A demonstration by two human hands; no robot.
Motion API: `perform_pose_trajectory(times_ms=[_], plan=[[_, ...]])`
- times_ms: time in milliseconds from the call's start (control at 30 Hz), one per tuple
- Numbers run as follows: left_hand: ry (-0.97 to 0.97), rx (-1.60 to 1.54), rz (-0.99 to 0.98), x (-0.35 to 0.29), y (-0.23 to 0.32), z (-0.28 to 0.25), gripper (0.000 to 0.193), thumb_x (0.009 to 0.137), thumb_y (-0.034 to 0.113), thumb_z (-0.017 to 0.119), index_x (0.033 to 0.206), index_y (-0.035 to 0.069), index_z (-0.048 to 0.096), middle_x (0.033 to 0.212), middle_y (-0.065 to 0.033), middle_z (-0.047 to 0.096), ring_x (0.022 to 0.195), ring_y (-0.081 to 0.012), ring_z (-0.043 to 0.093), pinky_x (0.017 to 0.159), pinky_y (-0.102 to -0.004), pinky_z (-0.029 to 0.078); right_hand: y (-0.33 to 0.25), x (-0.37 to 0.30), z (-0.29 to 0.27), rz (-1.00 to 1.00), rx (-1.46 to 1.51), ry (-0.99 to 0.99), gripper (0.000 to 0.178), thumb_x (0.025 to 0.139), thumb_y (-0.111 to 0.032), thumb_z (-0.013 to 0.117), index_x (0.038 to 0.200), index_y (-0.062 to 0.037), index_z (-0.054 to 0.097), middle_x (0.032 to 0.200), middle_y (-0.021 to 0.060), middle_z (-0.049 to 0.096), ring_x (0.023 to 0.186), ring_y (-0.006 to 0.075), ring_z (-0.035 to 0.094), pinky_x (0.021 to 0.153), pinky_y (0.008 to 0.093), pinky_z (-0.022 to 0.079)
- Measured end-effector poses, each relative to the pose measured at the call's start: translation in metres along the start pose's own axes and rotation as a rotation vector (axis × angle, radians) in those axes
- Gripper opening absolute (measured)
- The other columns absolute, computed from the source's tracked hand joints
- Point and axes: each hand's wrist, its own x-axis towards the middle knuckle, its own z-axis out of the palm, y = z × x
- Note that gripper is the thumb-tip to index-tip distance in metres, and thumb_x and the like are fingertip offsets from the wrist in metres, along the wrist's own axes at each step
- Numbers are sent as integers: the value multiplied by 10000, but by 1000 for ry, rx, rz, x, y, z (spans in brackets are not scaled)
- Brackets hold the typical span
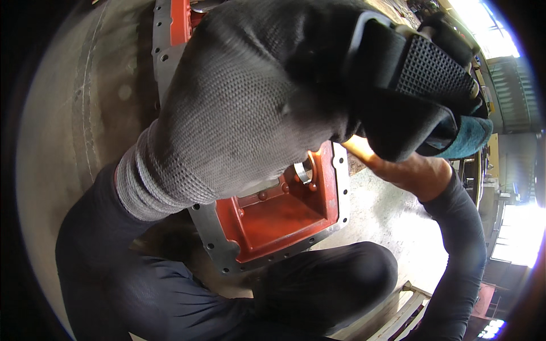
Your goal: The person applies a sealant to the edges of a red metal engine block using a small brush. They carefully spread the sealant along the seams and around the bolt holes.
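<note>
Close to the camera, my left hand (256, 96) in a grey knit glove with a dark coating reaches across from the left. Its fingers bend round a black object with a cross-hatched patch (435, 68) and a teal end; its kind is unclear. My bare right hand (412, 173) comes up from the lower right to the underside of that object, its fingers hidden. Below both hands lies a red-painted cast housing (284, 227) with a grey machined flange and bolt holes. A shiny ring (304, 170) sits in a bore in its wall.
Another flanged part with red paint (180, 23) stands at the upper left on the concrete floor (57, 148). My bent legs (330, 290) are at the near side of the housing. A wooden pallet (401, 312) is at the lower right, and bright windows (517, 233) at the far right.
</note>
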Motion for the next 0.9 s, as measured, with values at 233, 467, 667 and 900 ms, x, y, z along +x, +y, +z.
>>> perform_pose_trajectory(times_ms=[233,467,667,900], plan=[[41,-49,-115,8,13,17,588,849,178,923,1362,67,656,1289,-118,740,1167,-254,740,1046,-454,613,18,-35,-3,372,501,166,252,931,-27,728,1179,-57,693,1130,135,694,1007,309,681,881,424,514],[-64,83,-70,25,24,17,582,857,167,912,1367,66,652,1291,-120,738,1175,-257,738,1044,-450,615,-17,-25,11,365,677,182,102,887,100,719,978,57,735,871,179,749,733,321,755,630,374,610],[-98,107,-15,39,35,27,571,867,158,901,1371,67,649,1296,-122,737,1183,-262,736,1042,-448,616,-13,-36,17,293,812,182,261,861,128,726,1109,53,693,1063,224,716,930,352,745,717,401,627],[-122,165,-10,36,38,25,558,879,147,887,1376,68,646,1300,-124,735,1192,-268,734,1040,-445,618,-11,-33,41,296,860,155,464,868,40,757,1304,0,602,1246,225,652,1124,358,696,874,439,610]])
